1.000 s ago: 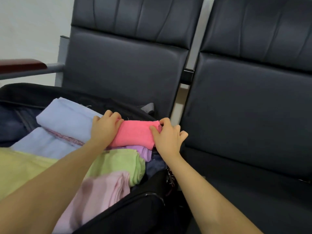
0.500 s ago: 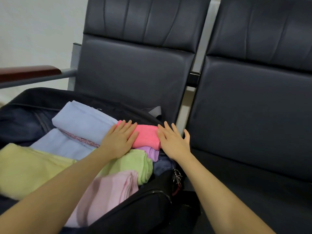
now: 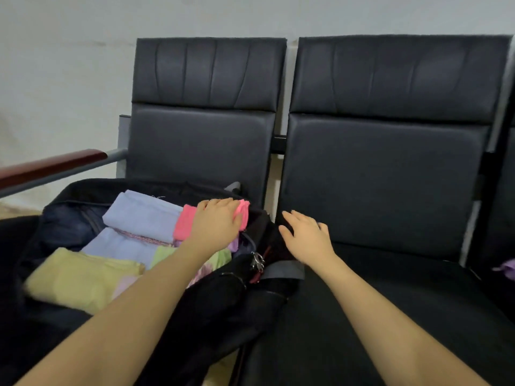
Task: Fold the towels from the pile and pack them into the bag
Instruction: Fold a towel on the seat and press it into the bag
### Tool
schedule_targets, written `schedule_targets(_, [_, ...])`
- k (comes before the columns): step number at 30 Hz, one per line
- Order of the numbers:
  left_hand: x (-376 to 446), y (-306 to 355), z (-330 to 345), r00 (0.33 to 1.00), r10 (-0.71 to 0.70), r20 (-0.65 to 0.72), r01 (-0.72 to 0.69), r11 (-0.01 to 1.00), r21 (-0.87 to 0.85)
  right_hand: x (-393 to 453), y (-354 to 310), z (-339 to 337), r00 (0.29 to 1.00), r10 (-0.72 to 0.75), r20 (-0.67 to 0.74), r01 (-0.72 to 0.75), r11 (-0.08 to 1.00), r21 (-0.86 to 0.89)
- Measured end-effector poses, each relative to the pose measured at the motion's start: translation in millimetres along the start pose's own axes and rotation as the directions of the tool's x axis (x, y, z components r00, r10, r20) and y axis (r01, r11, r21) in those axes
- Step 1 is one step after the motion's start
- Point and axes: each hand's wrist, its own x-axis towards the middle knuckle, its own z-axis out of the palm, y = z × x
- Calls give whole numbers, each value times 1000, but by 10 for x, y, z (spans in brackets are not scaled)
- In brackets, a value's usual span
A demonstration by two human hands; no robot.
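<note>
Left hand (image 3: 216, 224) flat, fingers straight, pressing pink towel (image 3: 184, 225) into black bag (image 3: 223, 296) | right hand (image 3: 306, 235) spread, empty, beside bag | risk: towel unfolds on release (stack looks overfull)

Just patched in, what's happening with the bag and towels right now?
A person is packing folded towels into an open black fabric bag set on a row of black padded seats. The left hand presses flat on a folded bright pink towel at the bag's far corner, beside pale blue and yellow folded towels. The right hand hovers open just outside the bag, holding nothing.
</note>
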Motion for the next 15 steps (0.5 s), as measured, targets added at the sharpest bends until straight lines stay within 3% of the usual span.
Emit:
schedule_targets(7, [-298,1405,-36,992,112,50,-105,988,-112,-1019,972,-653,992,61,-109,-72,992,-103])
schedule_targets(15, [-501,3137,136,957,284,62,-249,911,-328,-1971,2213,-1277,919,283,-273,-312,947,-70])
